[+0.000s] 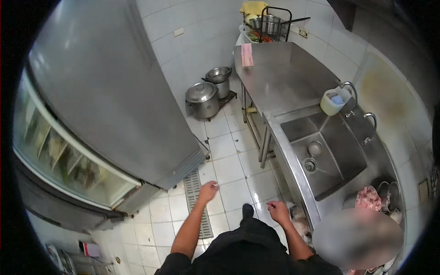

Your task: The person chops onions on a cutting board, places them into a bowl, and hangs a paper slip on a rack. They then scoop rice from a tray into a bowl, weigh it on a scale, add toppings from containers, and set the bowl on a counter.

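My left hand [208, 192] hangs over the tiled floor beside the drain grate [192, 183], its fingers curled in. A small pale spot shows at its fingertips, too small to name. Lower right, my right hand [278, 212] is near the front edge of the steel sink counter [298, 192], touching nothing I can see. Its fingers are bent closed, and no object shows in them. Between the two hands a dark shoe [248, 211] stands on the white tiles.
A tall steel fridge [110, 82] with a glass-fronted section fills the left. The sink [327, 160] lies right, with a pale tub [331, 103] by the taps. Pink meat [368, 198] fills a bowl. A lidded pot [202, 100] stands on the floor ahead. A grey blur hides the lower right.
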`<state>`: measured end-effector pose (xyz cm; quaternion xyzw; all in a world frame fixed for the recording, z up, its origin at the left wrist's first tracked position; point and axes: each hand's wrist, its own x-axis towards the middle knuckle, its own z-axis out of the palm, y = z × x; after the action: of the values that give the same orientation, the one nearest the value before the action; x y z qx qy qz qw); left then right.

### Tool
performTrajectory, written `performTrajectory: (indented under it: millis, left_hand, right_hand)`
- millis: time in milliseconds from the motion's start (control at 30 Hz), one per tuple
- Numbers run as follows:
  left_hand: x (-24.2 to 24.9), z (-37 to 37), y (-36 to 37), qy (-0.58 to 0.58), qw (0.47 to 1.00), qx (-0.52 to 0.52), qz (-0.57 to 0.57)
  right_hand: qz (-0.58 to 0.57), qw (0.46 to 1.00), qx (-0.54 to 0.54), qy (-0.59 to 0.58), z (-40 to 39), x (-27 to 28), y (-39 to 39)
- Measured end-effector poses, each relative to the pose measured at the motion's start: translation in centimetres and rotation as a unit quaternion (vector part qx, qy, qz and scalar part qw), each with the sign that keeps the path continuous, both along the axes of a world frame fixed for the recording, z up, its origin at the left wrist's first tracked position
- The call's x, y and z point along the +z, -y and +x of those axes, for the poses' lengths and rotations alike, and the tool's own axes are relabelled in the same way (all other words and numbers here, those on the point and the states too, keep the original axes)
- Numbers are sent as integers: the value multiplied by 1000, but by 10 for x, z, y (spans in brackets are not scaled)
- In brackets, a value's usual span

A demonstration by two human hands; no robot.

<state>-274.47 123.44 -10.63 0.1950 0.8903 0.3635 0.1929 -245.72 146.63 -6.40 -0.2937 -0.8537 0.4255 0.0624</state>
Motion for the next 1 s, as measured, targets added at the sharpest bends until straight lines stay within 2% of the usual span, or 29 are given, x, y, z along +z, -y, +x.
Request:
performTrajectory:
  millis: [67,133,167,200,267,333,433,500,533,667,767,833,867,900,967,1000]
  left_hand:
    - [19,-10,-25,-7,999,-41,1]
    - [35,-34,-34,13,999,-34,7]
    - [36,-46,-32,27,999,-30,9]
    - [10,-68,-21,44,999,-11,29]
    - [-5,-110,-9,29,999,28,30]
    - [-7,-153,-20,11,998,50,44]
    - [21,-224,-56,-17,997,51,46]
    - [27,-270,-93,-18,998,38,47]
    - [28,-298,-113,-13,996,22,86]
    - [48,-411,-226,27,979,-24,203]
    - [111,-479,-322,-72,979,-93,165]
    - [165,-509,-383,-72,970,-115,203]
    - [174,-531,-417,-59,960,-127,244]
    - [183,-553,-451,-45,947,-138,286]
    - [199,-597,-516,-121,939,-142,289]
    - [229,-603,-536,-113,940,-138,290]
  right_hand:
    - [0,999,21,-25,-61,13,-21]
    - [1,997,67,-36,-128,27,-45]
    - [-2,994,103,-32,-160,35,-53]
    - [16,992,119,-47,-192,47,-60]
    - [37,985,146,-83,-252,66,-75]
    - [37,977,164,-129,-312,76,-92]
    - [66,977,165,-119,-383,79,-118]
    - [74,982,144,-97,-411,87,-134]
    - [81,984,132,-90,-424,92,-142]
    - [63,996,-14,-65,-439,97,-190]
    - [12,987,-157,-42,-425,116,-218]
    - [14,974,-224,-39,-417,111,-234]
    - [-14,967,-254,-23,-415,107,-242]
    - [-40,959,-280,-7,-417,103,-253]
    - [-24,950,-307,-40,-429,97,-273]
    - [-6,952,-302,-51,-440,91,-289]
